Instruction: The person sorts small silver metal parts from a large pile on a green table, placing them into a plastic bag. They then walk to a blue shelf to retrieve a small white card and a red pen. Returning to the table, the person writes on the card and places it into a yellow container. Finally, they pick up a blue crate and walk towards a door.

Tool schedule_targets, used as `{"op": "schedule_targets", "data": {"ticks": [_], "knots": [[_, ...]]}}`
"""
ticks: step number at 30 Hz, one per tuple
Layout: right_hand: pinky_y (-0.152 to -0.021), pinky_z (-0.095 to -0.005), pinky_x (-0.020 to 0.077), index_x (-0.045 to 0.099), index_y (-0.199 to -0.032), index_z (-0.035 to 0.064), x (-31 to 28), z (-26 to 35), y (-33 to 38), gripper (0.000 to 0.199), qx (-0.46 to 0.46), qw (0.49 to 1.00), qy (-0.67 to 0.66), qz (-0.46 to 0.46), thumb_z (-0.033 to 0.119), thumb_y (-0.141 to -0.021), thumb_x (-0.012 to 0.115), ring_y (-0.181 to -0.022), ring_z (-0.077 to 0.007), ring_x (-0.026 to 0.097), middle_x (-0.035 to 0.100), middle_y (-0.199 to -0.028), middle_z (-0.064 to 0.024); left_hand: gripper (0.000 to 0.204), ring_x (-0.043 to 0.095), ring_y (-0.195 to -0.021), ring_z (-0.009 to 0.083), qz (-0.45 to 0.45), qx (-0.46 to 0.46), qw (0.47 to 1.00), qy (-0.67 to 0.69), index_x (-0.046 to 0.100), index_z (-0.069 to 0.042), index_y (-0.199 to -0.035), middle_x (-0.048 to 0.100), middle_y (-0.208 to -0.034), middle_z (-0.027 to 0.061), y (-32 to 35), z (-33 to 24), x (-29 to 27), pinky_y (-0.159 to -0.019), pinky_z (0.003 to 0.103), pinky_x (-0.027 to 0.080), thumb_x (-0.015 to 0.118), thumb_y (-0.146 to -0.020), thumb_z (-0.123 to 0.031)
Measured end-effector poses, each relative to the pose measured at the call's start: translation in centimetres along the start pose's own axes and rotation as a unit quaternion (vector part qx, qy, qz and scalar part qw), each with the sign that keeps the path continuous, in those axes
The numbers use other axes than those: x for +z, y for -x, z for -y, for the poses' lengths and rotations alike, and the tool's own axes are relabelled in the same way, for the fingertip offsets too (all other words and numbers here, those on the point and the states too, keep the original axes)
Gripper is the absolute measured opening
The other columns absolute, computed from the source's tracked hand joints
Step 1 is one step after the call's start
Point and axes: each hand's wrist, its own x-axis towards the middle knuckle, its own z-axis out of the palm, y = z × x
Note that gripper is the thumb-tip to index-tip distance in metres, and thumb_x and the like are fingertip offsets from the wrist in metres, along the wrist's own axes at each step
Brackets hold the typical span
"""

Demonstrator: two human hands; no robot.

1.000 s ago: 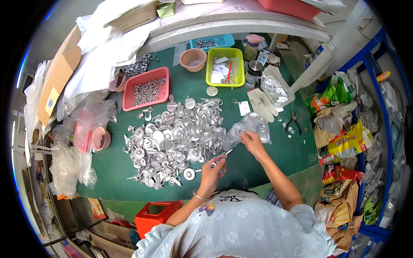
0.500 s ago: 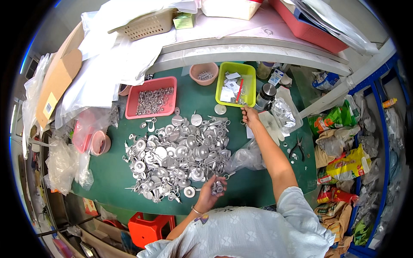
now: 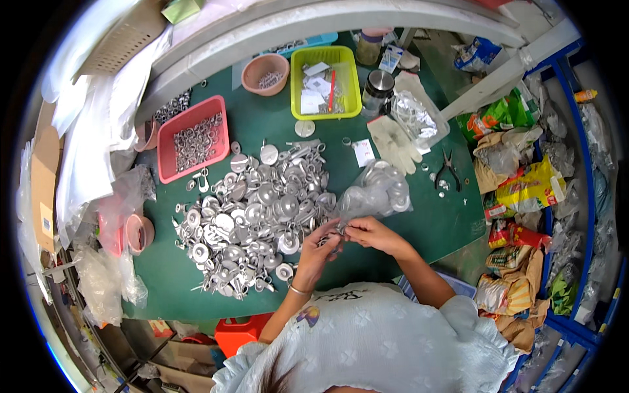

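Note:
Both hands meet at the near right edge of a heap of silver metal parts (image 3: 246, 213), round discs and ring-ended pieces, on the green table. My left hand (image 3: 314, 254) is curled around a few small metal ring parts (image 3: 325, 241), partly hidden by its fingers. Pinched at the fingertips, my right hand (image 3: 375, 235) touches a small piece at the left hand's fingers; its shape is too small to make out. Just beyond the hands lies a clear plastic bag (image 3: 377, 193) with round metal pieces inside.
Farther off stand a pink basket (image 3: 164, 168) of metal rings, a pink bowl (image 3: 255, 89) and a yellow-green tray (image 3: 359, 98) with paper slips and a red pen. A dark-lidded flask (image 3: 378, 92), a pale glove (image 3: 393, 147) and pliers (image 3: 447, 171) lie to the right. A shelf beam (image 3: 314, 23) crosses above.
My right hand has come back from beside the yellow-green tray to my left hand, and their fingertips now meet. The head view has shifted, and the clear bag looks fuller and more upright.

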Motion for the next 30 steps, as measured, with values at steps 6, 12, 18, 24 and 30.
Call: {"op": "schedule_targets", "data": {"ticks": [6,12,18,24,30], "knots": [[-0.048,-0.0185,0.0280,0.055,-0.080,0.0046,1.4,0.3,4.2,0.025,-0.044,0.998,-0.042,-0.030,0.025,-0.091,0.046,-0.055,-0.0026,0.036,0.045,-0.064,0.0050,0.032,0.052,-0.065,0.0061,0.080,-0.017,0.992,-0.093,0.057,-0.004,-0.112,0.062,-0.081,0.0031,0.9,-0.7,1.5,-0.048,0.014,0.035,0.061,-0.080,-0.010],[-0.045,-0.0175,0.0250,0.055,-0.085,0.0035,2.7,-0.3,5.9,0.019,-0.131,0.984,-0.016,-0.121,0.021,-0.090,0.049,-0.052,-0.0016,0.034,0.044,-0.064,0.0059,0.029,0.053,-0.063,0.0052,0.078,0.107,0.975,-0.179,0.059,-0.003,-0.107,0.061,-0.081,0.0020,2.0,-0.4,2.9,-0.047,0.015,0.035,0.063,-0.078,-0.005],[-0.044,-0.0176,0.0247,0.055,-0.089,0.0050,3.3,-2.2,7.2,0.016,-0.070,0.973,-0.148,-0.161,0.020,-0.089,0.051,-0.052,-0.0009,0.032,0.045,-0.066,0.0064,0.032,0.051,-0.061,0.0047,0.070,0.059,0.975,-0.204,0.058,-0.004,-0.110,0.057,-0.085,-0.0012,2.6,0.7,3.2,-0.047,0.016,0.035,0.063,-0.079,-0.007],[-0.042,-0.0171,0.0211,0.053,-0.090,0.0038,3.9,-4.6,7.6,0.014,-0.043,0.957,-0.254,-0.132,0.017,-0.090,0.048,-0.049,-0.0004,0.027,0.036,-0.060,0.0082,0.034,0.051,-0.061,0.0048,0.097,-0.021,0.975,-0.198,0.056,-0.004,-0.113,0.058,-0.082,-0.0011,3.0,2.5,2.8,-0.047,0.016,0.035,0.062,-0.081,-0.010],[-0.046,-0.0230,0.0333,0.055,-0.086,0.0018,1.7,-12.6,4.1,0.015,-0.015,0.934,-0.046,-0.354,0.016,-0.086,0.052,-0.051,-0.0083,0.042,0.049,-0.061,-0.0012,0.027,0.059,-0.073,0.0107,0.026,-0.148,0.988,-0.035,0.057,-0.004,-0.109,0.062,-0.093,0.0053,1.5,6.4,-0.8,-0.056,0.019,0.046,0.056,-0.086,-0.017]]}}
